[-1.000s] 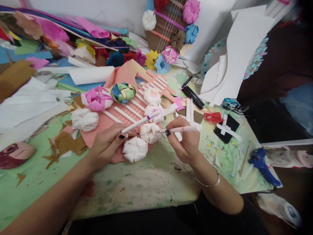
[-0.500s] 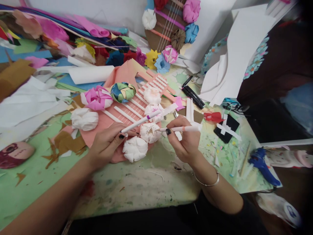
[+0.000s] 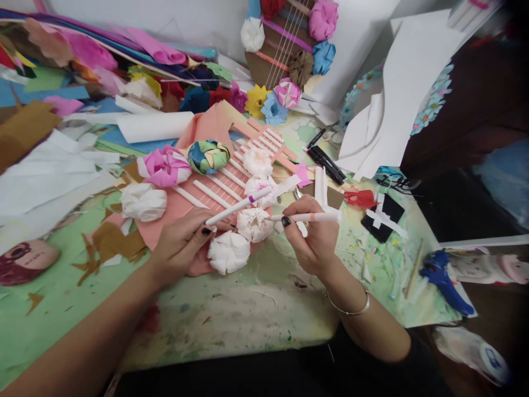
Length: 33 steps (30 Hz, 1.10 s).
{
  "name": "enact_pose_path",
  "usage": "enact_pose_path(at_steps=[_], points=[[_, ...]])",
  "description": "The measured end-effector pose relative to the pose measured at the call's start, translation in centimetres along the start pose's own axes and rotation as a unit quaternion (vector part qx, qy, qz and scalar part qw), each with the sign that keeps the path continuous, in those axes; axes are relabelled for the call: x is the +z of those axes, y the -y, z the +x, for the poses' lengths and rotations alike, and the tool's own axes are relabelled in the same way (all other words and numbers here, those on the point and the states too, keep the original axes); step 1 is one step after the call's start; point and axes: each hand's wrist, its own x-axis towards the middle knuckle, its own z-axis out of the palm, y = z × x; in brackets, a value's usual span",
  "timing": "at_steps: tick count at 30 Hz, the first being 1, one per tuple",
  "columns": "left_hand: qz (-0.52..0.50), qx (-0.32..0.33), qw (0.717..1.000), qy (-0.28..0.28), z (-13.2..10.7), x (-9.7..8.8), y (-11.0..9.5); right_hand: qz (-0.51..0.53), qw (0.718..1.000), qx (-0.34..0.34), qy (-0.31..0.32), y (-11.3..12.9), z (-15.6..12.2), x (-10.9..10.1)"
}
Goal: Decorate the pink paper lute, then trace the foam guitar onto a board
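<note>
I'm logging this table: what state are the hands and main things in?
Left hand, closed on purple-banded marker
Right hand, closed on orange-banded marker
Orange-banded marker, tip exposed
Speckled flower, dotted in the middle
Lowest white flower, no dots visible
Black pens, lying down
Glue gun, lying down

The stained green table (image 3: 248,320) bears a coral panel (image 3: 198,195), black markers (image 3: 326,164) and a blue glue gun (image 3: 446,282).

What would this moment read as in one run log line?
left hand: holds purple-banded pen | right hand: holds orange-banded pen, tip at brown-speckled white flower | contact: unclear
</note>
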Motion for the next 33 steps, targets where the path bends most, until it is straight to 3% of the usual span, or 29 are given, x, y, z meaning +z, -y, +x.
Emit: enact_pose_path(at_steps=[33], points=[[0.003, 0.002, 1.000, -0.007, 0.21, 0.00, -0.24, 0.004, 0.999, 0.007, 0.033, -0.08, -0.16, 0.24]])
